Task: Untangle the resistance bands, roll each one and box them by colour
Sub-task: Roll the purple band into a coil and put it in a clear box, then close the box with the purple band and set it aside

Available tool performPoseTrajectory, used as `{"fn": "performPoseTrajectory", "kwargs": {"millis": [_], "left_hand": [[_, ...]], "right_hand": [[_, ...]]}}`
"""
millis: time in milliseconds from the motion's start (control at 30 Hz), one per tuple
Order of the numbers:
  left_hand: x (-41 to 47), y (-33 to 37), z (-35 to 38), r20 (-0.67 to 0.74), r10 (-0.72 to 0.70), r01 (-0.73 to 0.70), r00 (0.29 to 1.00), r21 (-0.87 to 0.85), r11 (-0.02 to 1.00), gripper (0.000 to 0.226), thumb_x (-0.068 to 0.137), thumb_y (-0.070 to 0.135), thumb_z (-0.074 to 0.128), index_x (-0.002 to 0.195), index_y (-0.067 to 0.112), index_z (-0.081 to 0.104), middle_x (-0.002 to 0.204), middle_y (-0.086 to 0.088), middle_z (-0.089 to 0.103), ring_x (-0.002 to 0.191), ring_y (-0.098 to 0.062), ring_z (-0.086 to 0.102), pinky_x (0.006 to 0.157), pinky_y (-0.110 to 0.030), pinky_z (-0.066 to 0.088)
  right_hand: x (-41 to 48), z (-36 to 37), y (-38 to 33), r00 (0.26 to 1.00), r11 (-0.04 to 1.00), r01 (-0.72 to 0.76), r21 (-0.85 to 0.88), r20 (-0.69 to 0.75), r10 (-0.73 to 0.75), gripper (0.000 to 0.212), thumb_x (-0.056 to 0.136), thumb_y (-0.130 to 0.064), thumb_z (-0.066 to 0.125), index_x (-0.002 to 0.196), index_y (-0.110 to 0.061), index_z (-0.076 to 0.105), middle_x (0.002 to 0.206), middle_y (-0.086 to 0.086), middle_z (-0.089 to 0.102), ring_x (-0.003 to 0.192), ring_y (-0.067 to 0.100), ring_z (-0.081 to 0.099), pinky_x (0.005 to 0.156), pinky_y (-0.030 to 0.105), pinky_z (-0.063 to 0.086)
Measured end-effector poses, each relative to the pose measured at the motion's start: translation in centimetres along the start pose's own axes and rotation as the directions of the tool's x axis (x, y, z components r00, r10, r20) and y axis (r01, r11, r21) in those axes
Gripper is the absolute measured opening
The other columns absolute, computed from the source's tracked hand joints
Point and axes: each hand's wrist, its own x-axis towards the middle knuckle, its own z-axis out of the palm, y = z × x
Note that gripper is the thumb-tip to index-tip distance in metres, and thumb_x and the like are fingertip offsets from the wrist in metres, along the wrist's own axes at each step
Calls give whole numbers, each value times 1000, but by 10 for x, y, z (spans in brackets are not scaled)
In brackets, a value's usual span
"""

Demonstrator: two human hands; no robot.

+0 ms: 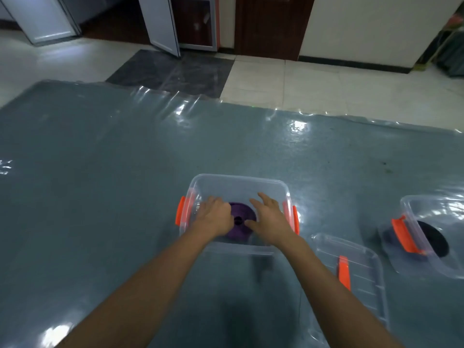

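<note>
Dim, soft; glare on plastic sheet (298,126); bowed edges

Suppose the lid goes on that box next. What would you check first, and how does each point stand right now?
1. The purple roll lies inside the box: ok.
2. Hands out of the box: not ok; the left hand and right hand both reach into it, at the roll.
3. Roll wound tight, with no loose end: cannot tell; the hands cover its sides.
4. The lid is close by: ok; it lies on the mat right of the box.
5. Colours kept apart: ok; the black roll sits in the other box.
</note>
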Motion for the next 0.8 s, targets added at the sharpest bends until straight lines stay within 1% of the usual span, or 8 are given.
{"fn": "performPoseTrajectory", "kwargs": {"millis": [100, 233, 333, 433, 533, 600, 700, 800], "left_hand": [[-16, 26, -17, -129, 96, -116, 987, -152, 982, 27, 96, 31, 53, 99, 10, 70, 110, -13, 69, 107, -35, 62, 84, -41, 52], [-47, 87, -29, -378, 249, -407, 892, -428, 807, 23, 96, 20, 58, 112, 16, 73, 112, -4, 72, 106, -23, 64, 92, -35, 50], [-78, 138, -9, -416, 356, -548, 837, -628, 553, 24, 94, 18, 63, 114, 16, 75, 108, 2, 74, 96, -4, 66, 89, -18, 47], [-97, 169, 34, -254, 425, -454, 869, -752, 478, 28, 94, 17, 65, 121, 16, 72, 113, 5, 73, 99, 1, 65, 91, -15, 48], [-100, 185, 76, -86, 376, -319, 923, -718, 619, 40, 93, 11, 68, 133, 12, 64, 135, -4, 64, 124, -15, 58, 110, -28, 41], [-99, 189, 97, 4, 290, -206, 957, -694, 690, 44, 91, 9, 69, 135, 8, 62, 138, -10, 59, 131, -24, 54, 113, -32, 38], [-105, 193, 120, 112, 231, -72, 967, -745, 664, 35, 89, 6, 69, 124, 5, 69, 124, -12, 69, 115, -26, 66, 102, -40, 51], [-116, 203, 132, 174, 190, 9, 966, -758, 652, 35, 90, 8, 69, 124, 12, 65, 118, -3, 68, 100, -18, 65, 83, -23, 54]], "right_hand": [[-50, -24, 9, 958, 980, 90, 177, -284, -37, 49, 94, -22, 69, 141, -17, 56, 156, 3, 40, 146, 20, 34, 116, 18, 14], [-119, -39, 45, 860, 916, 118, 383, -501, 99, 33, 93, -9, 68, 126, -13, 68, 136, 1, 62, 126, 19, 56, 104, 35, 48], [-168, -29, 94, 798, 844, -54, 533, -485, 358, 31, 93, -7, 67, 122, -18, 66, 130, -1, 64, 120, 20, 60, 99, 41, 51], [-208, -3, 142, 734, 794, -268, 546, -418, 535, 40, 93, -10, 67, 132, -8, 61, 132, 8, 64, 118, 26, 61, 101, 40, 47], [-246, 27, 183, 695, 730, -448, 516, -313, 648, 42, 85, -6, 69, 128, -9, 64, 104, 7, 70, 87, 22, 64, 80, 30, 47], [-267, 45, 202, 680, 675, -551, 490, -205, 704, 34, 85, -11, 66, 118, -16, 66, 103, 5, 72, 87, 27, 67, 80, 34, 53], [-284, 65, 212, 690, 642, -540, 544, -151, 708, 29, 88, -19, 64, 117, -25, 64, 106, -4, 71, 94, 21, 68, 86, 32, 55], [-284, 70, 208, 667, 605, -470, 643, -190, 721, 32, 84, -9, 65, 113, -23, 67, 101, -4, 74, 90, 17, 70, 79, 27, 54]]}}
